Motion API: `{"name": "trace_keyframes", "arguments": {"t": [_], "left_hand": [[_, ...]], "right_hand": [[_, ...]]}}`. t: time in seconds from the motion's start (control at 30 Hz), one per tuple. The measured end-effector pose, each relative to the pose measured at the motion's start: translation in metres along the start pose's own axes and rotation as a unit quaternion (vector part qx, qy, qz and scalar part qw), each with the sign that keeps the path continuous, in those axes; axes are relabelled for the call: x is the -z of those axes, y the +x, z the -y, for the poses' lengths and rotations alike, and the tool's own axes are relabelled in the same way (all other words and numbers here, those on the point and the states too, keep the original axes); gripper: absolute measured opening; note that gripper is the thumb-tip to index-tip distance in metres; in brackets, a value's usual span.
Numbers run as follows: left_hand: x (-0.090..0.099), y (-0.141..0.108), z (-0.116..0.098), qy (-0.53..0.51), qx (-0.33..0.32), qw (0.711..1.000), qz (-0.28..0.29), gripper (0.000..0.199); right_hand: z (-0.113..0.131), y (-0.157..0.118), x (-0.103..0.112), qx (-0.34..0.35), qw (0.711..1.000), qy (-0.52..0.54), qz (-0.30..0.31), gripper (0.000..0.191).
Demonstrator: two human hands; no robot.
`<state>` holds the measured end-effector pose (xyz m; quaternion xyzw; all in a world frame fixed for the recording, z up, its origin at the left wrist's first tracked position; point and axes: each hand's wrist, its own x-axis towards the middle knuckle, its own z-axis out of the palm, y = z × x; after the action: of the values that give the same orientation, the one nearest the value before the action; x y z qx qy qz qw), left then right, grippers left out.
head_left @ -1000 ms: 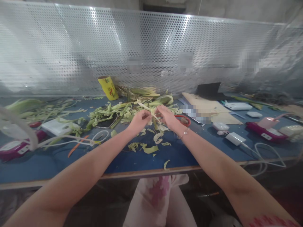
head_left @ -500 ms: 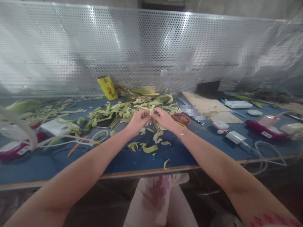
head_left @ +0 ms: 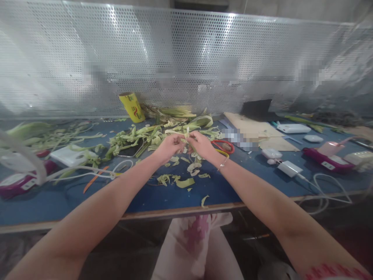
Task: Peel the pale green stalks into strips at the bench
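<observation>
The 2 hands, left [head_left: 171,147] and right [head_left: 197,144], pinch a husk strip [head_left: 186,137] above the desk's [head_left: 175,201] middle, fingertips together.

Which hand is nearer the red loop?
Right. The right hand is just beside the red loop, on its left; the left hand is farther left, past the right hand.
</observation>
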<state>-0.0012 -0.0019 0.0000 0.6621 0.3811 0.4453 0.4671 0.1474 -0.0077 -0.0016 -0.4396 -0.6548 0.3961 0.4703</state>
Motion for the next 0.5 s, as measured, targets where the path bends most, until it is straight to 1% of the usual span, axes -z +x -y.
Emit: {"name": "trace_keyframes", "arguments": {"t": [0.07, 0.1, 0.13, 0.17, 0.23, 0.3, 0.37, 0.5], "left_hand": [[0.001, 0.000, -0.001, -0.011, 0.005, 1.000, 0.004, 0.025], [0.001, -0.001, -0.002, -0.021, 0.011, 1.000, 0.004, 0.026], [0.001, -0.001, -0.003, -0.031, 0.019, 0.999, -0.002, 0.027], [0.001, -0.002, -0.005, -0.038, 0.029, 0.999, -0.009, 0.027], [-0.001, -0.003, -0.008, -0.046, 0.047, 0.997, -0.029, 0.026], [-0.003, -0.004, -0.010, -0.042, 0.063, 0.996, -0.038, 0.022], [-0.005, -0.004, -0.012, -0.035, 0.077, 0.996, -0.038, 0.020], [-0.005, -0.004, -0.012, -0.020, 0.094, 0.994, -0.043, 0.020]], "right_hand": [[-0.002, 0.001, 0.002, 0.019, 1.000, -0.002, 0.001, 0.010], [-0.003, 0.002, 0.005, 0.042, 0.999, -0.019, 0.002, 0.014], [-0.005, 0.003, 0.008, 0.071, 0.996, -0.045, 0.002, 0.017], [-0.007, 0.004, 0.011, 0.109, 0.989, -0.100, 0.000, 0.021], [-0.009, 0.006, 0.017, 0.185, 0.955, -0.231, -0.005, 0.032], [-0.011, 0.006, 0.021, 0.227, 0.922, -0.314, 0.008, 0.035], [-0.011, 0.006, 0.021, 0.242, 0.903, -0.353, 0.028, 0.030], [-0.008, 0.002, 0.017, 0.247, 0.882, -0.399, 0.041, 0.021]]}}
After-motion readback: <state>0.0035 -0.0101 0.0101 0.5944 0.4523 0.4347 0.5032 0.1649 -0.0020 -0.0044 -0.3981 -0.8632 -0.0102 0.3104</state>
